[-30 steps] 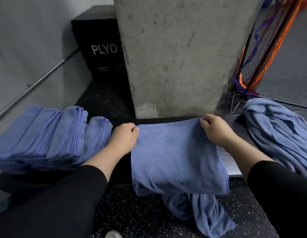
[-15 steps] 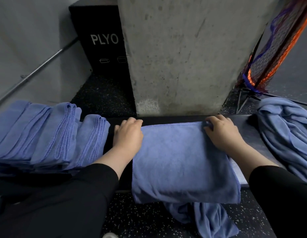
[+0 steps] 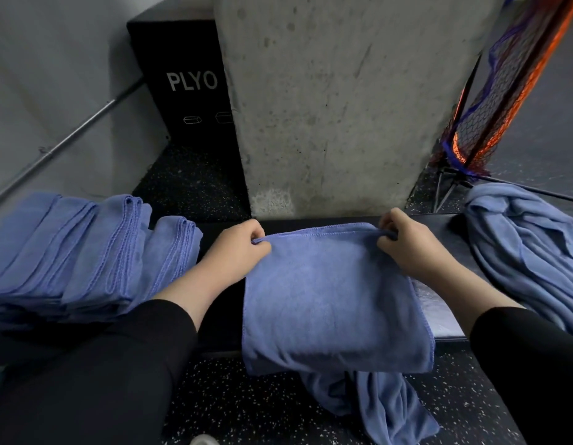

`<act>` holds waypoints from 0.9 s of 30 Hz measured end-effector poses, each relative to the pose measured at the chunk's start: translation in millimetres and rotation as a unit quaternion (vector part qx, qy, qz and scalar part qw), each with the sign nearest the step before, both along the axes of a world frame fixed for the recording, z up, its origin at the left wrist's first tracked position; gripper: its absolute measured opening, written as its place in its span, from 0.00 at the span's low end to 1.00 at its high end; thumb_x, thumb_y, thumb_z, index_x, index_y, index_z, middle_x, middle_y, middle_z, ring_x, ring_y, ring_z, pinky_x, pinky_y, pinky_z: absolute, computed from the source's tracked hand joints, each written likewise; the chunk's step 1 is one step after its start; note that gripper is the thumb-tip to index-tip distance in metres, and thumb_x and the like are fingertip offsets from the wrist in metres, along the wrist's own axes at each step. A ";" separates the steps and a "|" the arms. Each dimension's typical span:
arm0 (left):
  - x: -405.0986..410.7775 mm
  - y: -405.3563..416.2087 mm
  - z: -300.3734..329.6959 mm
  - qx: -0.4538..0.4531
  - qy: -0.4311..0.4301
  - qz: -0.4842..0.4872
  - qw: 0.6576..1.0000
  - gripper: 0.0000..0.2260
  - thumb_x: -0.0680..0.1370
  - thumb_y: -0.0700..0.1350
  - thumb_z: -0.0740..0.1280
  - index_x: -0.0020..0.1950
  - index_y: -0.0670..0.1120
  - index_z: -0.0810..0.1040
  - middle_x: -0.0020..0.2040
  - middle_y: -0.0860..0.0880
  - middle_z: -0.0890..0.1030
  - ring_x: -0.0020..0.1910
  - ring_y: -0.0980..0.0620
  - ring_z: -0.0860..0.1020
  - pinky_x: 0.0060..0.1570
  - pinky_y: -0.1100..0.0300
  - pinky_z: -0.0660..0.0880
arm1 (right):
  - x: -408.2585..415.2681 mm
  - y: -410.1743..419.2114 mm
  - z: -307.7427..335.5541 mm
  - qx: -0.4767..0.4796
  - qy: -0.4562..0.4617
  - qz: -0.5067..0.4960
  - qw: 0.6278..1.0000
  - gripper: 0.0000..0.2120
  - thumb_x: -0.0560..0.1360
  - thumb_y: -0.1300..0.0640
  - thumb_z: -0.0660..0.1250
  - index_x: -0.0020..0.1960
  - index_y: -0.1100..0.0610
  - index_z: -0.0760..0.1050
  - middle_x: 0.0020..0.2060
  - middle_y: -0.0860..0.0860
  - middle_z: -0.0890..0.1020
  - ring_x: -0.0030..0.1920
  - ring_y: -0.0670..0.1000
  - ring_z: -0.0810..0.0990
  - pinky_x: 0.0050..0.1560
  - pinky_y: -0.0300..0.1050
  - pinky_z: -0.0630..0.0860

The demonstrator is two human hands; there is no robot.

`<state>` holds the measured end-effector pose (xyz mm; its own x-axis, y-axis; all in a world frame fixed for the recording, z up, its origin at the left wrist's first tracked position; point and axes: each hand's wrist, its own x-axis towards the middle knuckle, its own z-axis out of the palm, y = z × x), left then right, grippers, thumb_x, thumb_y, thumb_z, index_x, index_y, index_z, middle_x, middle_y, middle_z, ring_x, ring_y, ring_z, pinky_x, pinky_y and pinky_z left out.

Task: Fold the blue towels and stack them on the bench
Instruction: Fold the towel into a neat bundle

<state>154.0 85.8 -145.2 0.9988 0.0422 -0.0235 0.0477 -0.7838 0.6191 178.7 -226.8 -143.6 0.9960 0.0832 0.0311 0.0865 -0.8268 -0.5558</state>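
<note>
Both hands pinch the far hem of a blue towel (image 3: 333, 293) that lies across the dark bench (image 3: 439, 220). At the far left corner, the left hand (image 3: 237, 252) has its fingers curled round a bunch of the cloth; at the far right corner, the right hand (image 3: 410, 248) has its thumb and fingers closed on the edge. The two hands are set apart by the towel's width, and black sleeves cover both forearms.

Doubled over, the towel runs with its long axis from far to near: its stitched hem lies along the far side of the bench and its near fold hangs over the near edge. A looser lower part trails onto the speckled floor (image 3: 246, 406). The cloth is a plain soft blue with a stitched border, nearly smooth on top.

To the left on the bench rests a stack of folded towels (image 3: 86, 255), their hems fanned toward the far side. To the right lies a heap of unfolded blue towels (image 3: 529, 248). Beyond the bench stands a concrete pillar (image 3: 342, 107), with a black box marked PLYO (image 3: 182, 91) at its left and an orange and blue net (image 3: 503, 91) at its right.
</note>
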 end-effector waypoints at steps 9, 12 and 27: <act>-24.9 24.8 45.4 -0.193 -0.054 0.017 0.980 0.06 0.78 0.47 0.72 0.43 0.48 0.77 0.36 0.42 0.81 0.35 0.49 0.74 0.41 0.48 0.74 | -34.3 -18.2 53.5 0.017 -0.095 0.079 0.992 0.10 0.73 0.65 0.67 0.49 0.52 0.73 0.41 0.44 0.76 0.42 0.35 0.74 0.39 0.35 0.67; -37.3 25.3 60.3 -0.197 -0.078 0.024 0.977 0.05 0.79 0.45 0.71 0.45 0.47 0.78 0.41 0.37 0.82 0.36 0.49 0.76 0.42 0.46 0.77 | -42.0 -23.9 64.1 -0.004 -0.107 0.102 0.989 0.11 0.74 0.64 0.68 0.51 0.50 0.76 0.44 0.46 0.76 0.45 0.39 0.75 0.43 0.43 0.68; -82.2 37.2 103.6 -0.257 -0.112 0.057 0.958 0.05 0.72 0.56 0.71 0.42 0.57 0.80 0.41 0.48 0.84 0.43 0.49 0.80 0.52 0.39 0.78 | -84.6 -18.5 111.8 0.048 -0.133 0.074 0.987 0.08 0.73 0.61 0.74 0.41 0.50 0.77 0.33 0.45 0.81 0.34 0.45 0.77 0.36 0.33 0.71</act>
